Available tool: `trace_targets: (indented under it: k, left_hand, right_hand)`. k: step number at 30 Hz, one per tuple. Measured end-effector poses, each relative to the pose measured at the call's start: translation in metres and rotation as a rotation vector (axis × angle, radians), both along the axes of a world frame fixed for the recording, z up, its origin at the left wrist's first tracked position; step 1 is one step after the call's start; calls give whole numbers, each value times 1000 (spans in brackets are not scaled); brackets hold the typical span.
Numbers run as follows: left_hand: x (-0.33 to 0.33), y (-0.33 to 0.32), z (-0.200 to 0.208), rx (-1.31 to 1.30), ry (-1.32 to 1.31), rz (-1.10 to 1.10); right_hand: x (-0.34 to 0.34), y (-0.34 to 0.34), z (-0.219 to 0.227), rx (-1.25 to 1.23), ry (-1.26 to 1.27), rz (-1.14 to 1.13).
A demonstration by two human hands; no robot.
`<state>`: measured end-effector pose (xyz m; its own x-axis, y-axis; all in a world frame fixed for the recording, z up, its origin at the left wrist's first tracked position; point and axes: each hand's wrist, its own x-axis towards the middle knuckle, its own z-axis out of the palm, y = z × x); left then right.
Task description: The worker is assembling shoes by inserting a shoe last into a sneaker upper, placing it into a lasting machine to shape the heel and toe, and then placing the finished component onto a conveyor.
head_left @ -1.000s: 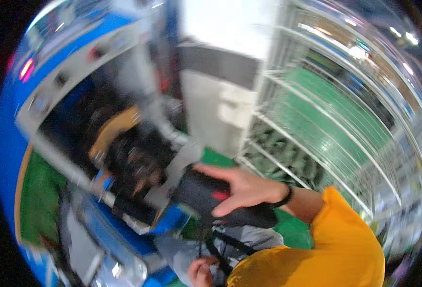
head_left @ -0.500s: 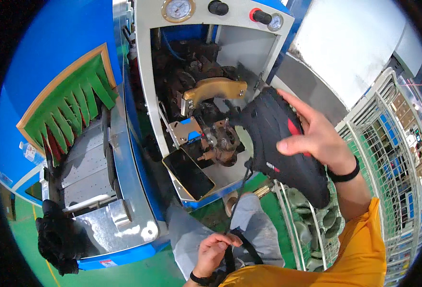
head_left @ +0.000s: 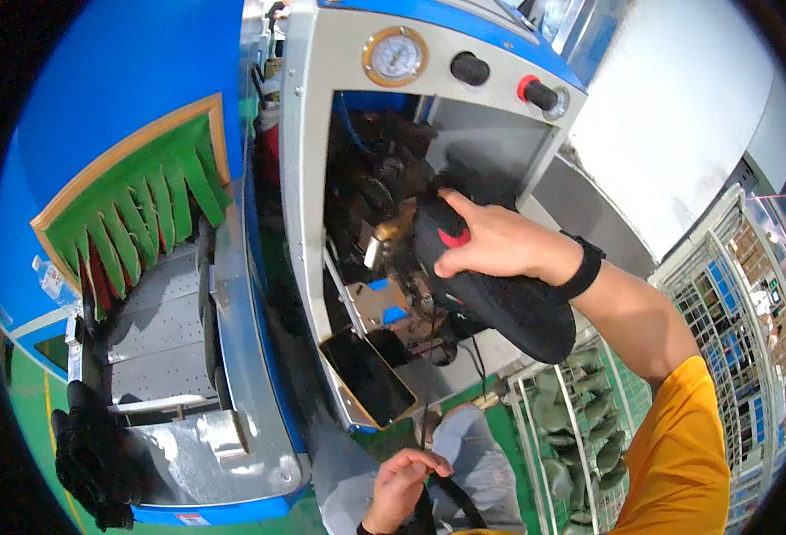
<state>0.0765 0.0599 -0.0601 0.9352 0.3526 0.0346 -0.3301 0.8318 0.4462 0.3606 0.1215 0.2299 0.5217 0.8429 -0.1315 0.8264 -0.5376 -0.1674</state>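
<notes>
My right hand (head_left: 507,242) grips a black shoe (head_left: 522,312) with a red patch from above, fingers wrapped over its upper. The shoe is tilted at the opening of a grey and blue machine (head_left: 307,196), and its far end is in shadow inside. Dark metal clamp parts (head_left: 424,316) sit partly hidden behind the shoe. Low over my lap, my left hand (head_left: 400,486) is closed in a pinch. A thin black shoelace (head_left: 424,430) runs down into its fingers. Black straps (head_left: 455,501) lie across my lap beside it.
A phone (head_left: 368,376) leans at the machine's front edge. On the left stands a conveyor (head_left: 157,330) with a green strip curtain (head_left: 143,201) and black gloves (head_left: 94,459) on its corner. White wire racks (head_left: 723,294) rise at right, above grey-green shoe-shaped pieces (head_left: 580,419).
My right hand has carried the shoe left and further into the machine opening. My left hand stays low over my lap. The whole view has shifted, so the machine sits lower and further right.
</notes>
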Motion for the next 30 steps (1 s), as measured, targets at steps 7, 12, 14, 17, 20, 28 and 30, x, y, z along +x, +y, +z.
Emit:
trace_targets:
  k: [7, 12, 14, 17, 20, 28, 30]
  left_hand:
    - [-4, 7, 9, -26, 5, 48]
    - [-4, 13, 12, 77, 62, 20]
    - [-6, 10, 20, 134, 61, -21]
    - [-15, -4, 22, 247, 138, -79]
    - [-24, -10, -4, 386, 96, -211]
    - [-38, -10, 4, 448, 67, -228]
    - [-34, -19, 23, 377, 1, -126]
  right_hand:
    - [2, -21, 0, 13, -83, -44]
    - [-3, -29, -9, 159, -125, -50]
    - [-16, -35, -5, 238, -150, -54]
    - [-28, -65, -11, 370, -161, -48]
    - [-43, -101, -9, 502, -146, -42]
    - [-129, -203, -61, 811, -328, 67]
    - [-139, -231, -82, 847, -537, 230]
